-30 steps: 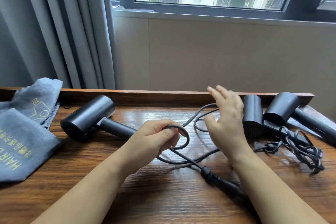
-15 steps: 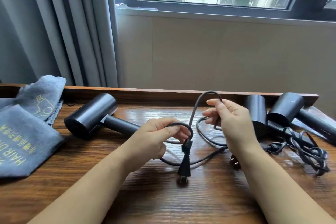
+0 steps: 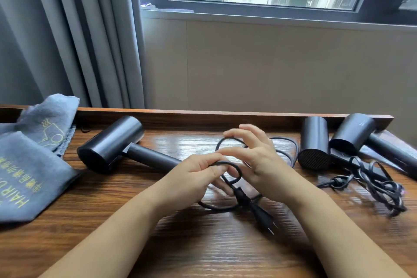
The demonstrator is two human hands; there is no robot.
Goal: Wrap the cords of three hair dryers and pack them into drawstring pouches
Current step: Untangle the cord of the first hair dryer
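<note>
A dark hair dryer [image 3: 112, 143] lies on the wooden table [image 3: 203, 250] at the left, its handle pointing toward my left hand [image 3: 191, 178]. That hand pinches a small loop of the dryer's black cord [image 3: 234, 167]. My right hand [image 3: 257, 160] hovers just right of the loop with fingers spread, one finger hooked in a cord bend. The plug [image 3: 259, 212] lies on the table below my hands. Two more dark dryers [image 3: 313, 142] [image 3: 354, 133] rest at the right with tangled cords [image 3: 372, 185]. Grey pouches [image 3: 29, 165] lie at the far left.
A raised wooden lip [image 3: 225, 114] runs along the table's back edge against a beige wall. Grey curtains [image 3: 67, 40] hang at the back left under a window. Bare wood lies in front of my forearms.
The plug has dropped from hanging below my left hand to lying on the table. My right hand has let go of the raised cord bend and spread its fingers nearer the loop.
</note>
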